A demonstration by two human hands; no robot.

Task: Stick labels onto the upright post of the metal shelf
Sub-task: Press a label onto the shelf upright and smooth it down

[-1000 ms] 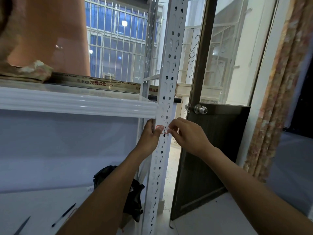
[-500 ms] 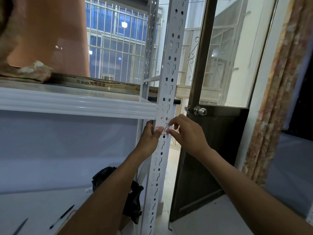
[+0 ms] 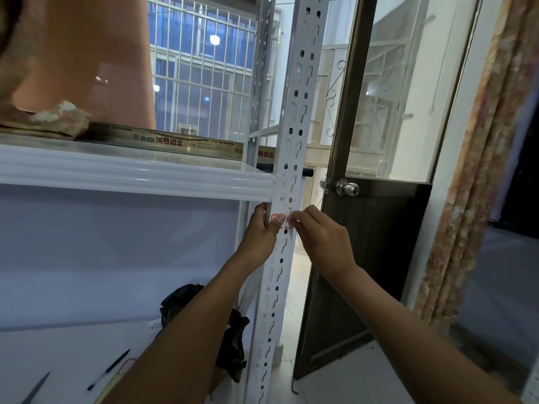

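White-painted metal fills the middle of the view: a tall, upright, perforated shelf post (image 3: 291,158) with rows of holes and keyhole slots. Just below the white ribbed edge of a horizontal shelf (image 3: 131,176), a small white label with red printing (image 3: 280,221) lies across the face of the post. The left hand (image 3: 262,231) wraps the post's left edge, its thumb pressing the label's left end flat, likely to stop it sliding. The right hand (image 3: 318,237) is curled, its fingertips pinching or pressing the label's right end at the post's right edge; which of the two cannot be told. The label seems partly stuck, with smoothing yet to finish.

Open room lies to the right, between the post and a dark wooden door with a round silver knob (image 3: 347,188), so the right arm moves freely. On the left, the shelf edge sits close above the left hand, limiting upward movement. Lower down the post, bare slotted metal offers space for further labels.
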